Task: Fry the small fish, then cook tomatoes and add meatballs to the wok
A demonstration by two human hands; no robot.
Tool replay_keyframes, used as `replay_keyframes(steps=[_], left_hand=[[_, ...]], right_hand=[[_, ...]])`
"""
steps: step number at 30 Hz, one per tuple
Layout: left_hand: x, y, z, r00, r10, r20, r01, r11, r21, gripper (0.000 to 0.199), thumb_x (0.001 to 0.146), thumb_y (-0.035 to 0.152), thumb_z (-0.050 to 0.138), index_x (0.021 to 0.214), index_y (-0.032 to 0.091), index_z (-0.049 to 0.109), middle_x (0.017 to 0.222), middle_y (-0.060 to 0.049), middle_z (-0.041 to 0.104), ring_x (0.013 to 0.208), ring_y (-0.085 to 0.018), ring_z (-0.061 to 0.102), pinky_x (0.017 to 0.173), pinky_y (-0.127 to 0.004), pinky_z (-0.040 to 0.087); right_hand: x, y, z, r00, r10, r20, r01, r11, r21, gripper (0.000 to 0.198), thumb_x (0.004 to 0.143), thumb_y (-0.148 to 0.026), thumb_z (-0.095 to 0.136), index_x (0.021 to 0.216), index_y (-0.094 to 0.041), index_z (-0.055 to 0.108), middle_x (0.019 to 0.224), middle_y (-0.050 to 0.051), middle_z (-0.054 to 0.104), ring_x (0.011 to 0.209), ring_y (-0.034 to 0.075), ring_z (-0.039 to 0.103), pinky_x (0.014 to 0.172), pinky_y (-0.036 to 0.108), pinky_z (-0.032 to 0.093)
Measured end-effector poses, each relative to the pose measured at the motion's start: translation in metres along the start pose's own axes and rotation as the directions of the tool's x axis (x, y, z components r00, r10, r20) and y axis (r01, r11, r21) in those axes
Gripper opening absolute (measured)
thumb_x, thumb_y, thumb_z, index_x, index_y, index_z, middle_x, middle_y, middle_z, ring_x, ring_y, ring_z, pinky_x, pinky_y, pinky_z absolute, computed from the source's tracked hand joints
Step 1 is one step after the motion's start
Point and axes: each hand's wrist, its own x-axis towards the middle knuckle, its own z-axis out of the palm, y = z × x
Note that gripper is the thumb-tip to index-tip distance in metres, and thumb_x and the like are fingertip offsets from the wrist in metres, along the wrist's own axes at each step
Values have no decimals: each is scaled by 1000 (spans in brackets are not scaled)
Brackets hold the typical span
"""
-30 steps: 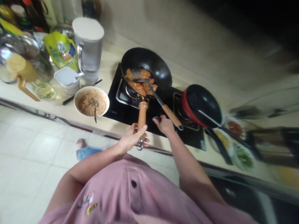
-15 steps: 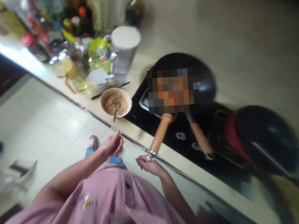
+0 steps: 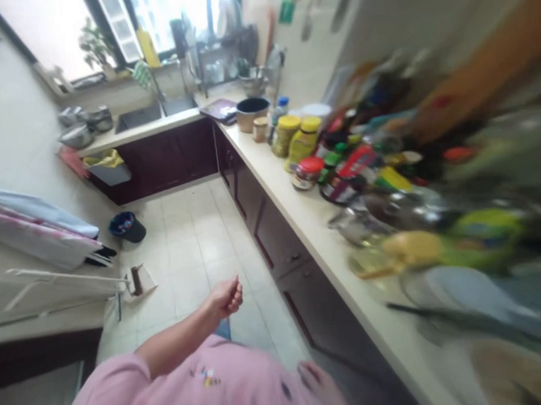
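My left hand [image 3: 228, 297] hangs in front of the pink shirt [image 3: 244, 375], above the tiled floor. Its fingers are curled in with the thumb along the top, and nothing shows in them. Low in the view my right hand [image 3: 314, 374] is close to the shirt and the dark cabinet front; its fingers are smeared by motion. At the bottom right, a blurred bowl of brownish food [image 3: 514, 365] stands on the pale counter [image 3: 299, 216]. A dark thin stick [image 3: 424, 309] lies behind it.
Jars and bottles [image 3: 308, 174] crowd the counter beside a pot [image 3: 252, 115]. Ahead is a sink [image 3: 139, 117] under the window, with a grey bin [image 3: 110, 171] hung on the cabinet. A dark bucket [image 3: 128, 226] and a dustpan [image 3: 140, 282] are on the floor at the left.
The view has swung left from the stove toward the sink; the wok and pans have left it. My right hand is now away from the wooden pan handle; my left hand stays curled.
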Motion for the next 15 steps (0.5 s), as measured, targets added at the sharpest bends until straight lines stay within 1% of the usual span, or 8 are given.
replay_keyframes(steps=[1, 3, 5, 6, 8, 10, 13, 15], left_hand=[[0, 22, -20, 999, 36, -33, -38, 998, -50, 46, 96, 47, 57, 64, 16, 45, 44, 7, 39, 33, -3, 28, 34, -13, 14], [-2, 62, -56, 990, 98, -103, -113, 982, -149, 43, 98, 42, 55, 64, 16, 46, 44, 6, 38, 33, -3, 28, 33, -13, 12], [-3, 93, -84, 976, 146, -160, -178, 962, -208, 36, 100, 31, 52, 68, 15, 49, 48, 5, 42, 34, -3, 33, 33, -12, 16], [-2, 106, -95, 969, 169, -182, -207, 953, -221, 31, 100, 26, 52, 71, 15, 50, 51, 5, 46, 36, -3, 38, 35, -11, 21], [5, 124, -113, 950, 203, -235, -267, 921, -283, 19, 97, 16, 54, 79, 15, 53, 60, 3, 55, 42, -3, 49, 39, -9, 33], [18, 137, -129, 939, 182, -291, -288, 879, -381, 14, 95, 10, 55, 82, 14, 55, 65, 1, 59, 47, -4, 56, 43, -10, 40], [45, 159, -151, 934, 107, -341, -280, 813, -511, 20, 98, 9, 48, 80, 13, 56, 63, -1, 59, 47, -5, 57, 42, -11, 41], [65, 184, -167, 920, 115, -376, -321, 769, -552, 23, 100, 10, 45, 80, 12, 56, 62, -1, 59, 45, -5, 55, 42, -12, 40]], right_hand=[[22, -19, 6, 1000, -1, 3, 1, 1000, 12, 39, 59, -69, 47, 60, -31, 57, 55, 4, 55, 53, 28, 60, 52, 42, 49], [62, -60, 18, 999, -24, 39, 22, 999, 45, 37, 59, -67, 51, 63, -31, 59, 56, 2, 55, 50, 24, 56, 51, 39, 46], [97, -101, 30, 993, -64, 102, 60, 997, 41, 35, 61, -64, 54, 66, -30, 61, 57, 1, 56, 49, 22, 53, 51, 37, 44], [111, -121, 36, 988, -80, 130, 76, 997, 34, 34, 62, -63, 55, 66, -30, 61, 57, 1, 56, 49, 21, 52, 52, 37, 43], [138, -157, 49, 980, -101, 172, 101, 995, 12, 32, 62, -61, 54, 64, -29, 60, 56, 1, 55, 50, 21, 50, 52, 36, 40], [162, -189, 61, 971, -124, 204, 131, 991, -24, 31, 61, -58, 52, 61, -28, 56, 55, 2, 54, 50, 21, 49, 52, 35, 38], [205, -233, 75, 949, -164, 268, 196, 976, -94, 29, 62, -55, 49, 58, -26, 51, 53, 1, 51, 52, 20, 49, 54, 34, 36], [242, -260, 83, 928, -192, 320, 244, 961, -130, 29, 65, -53, 48, 59, -25, 50, 53, 0, 50, 53, 18, 48, 55, 32, 35]])
